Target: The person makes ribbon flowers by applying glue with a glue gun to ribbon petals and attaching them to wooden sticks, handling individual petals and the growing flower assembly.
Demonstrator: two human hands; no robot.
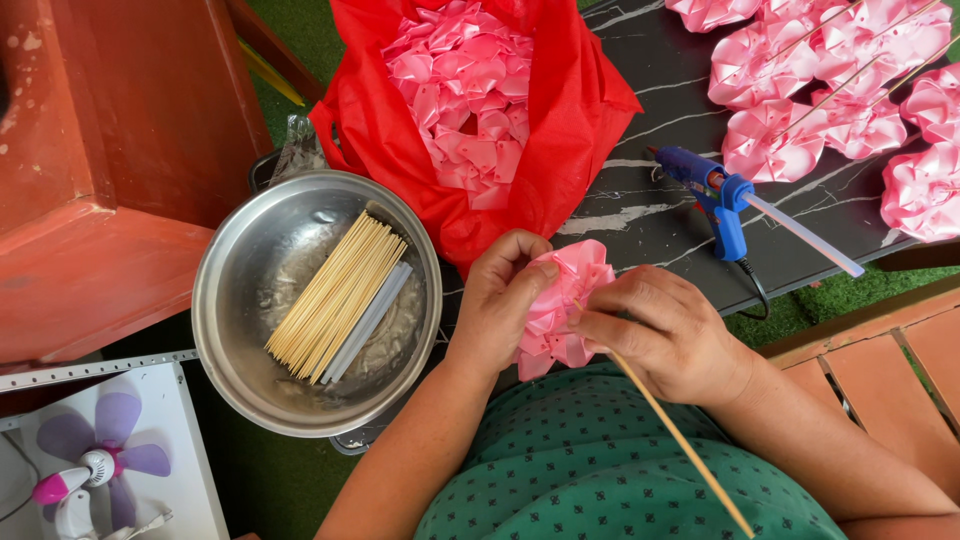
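Note:
My left hand point(497, 300) cups a pink ribbon flower point(560, 300) from its left side, fingers curled over the petals. My right hand point(665, 330) pinches a thin wooden stick point(680, 440) where it enters the flower's back; the stick slants down to the lower right across my green dotted shirt. Both hands hover over the near edge of a black marbled table point(640, 215).
A steel bowl point(225, 290) at left holds several wooden sticks point(335, 295) and glue sticks. A red bag point(570, 110) is full of pink flowers. A blue glue gun point(715, 195) lies on the table. Finished flowers on sticks point(830, 90) lie top right. A small fan point(95, 470) sits lower left.

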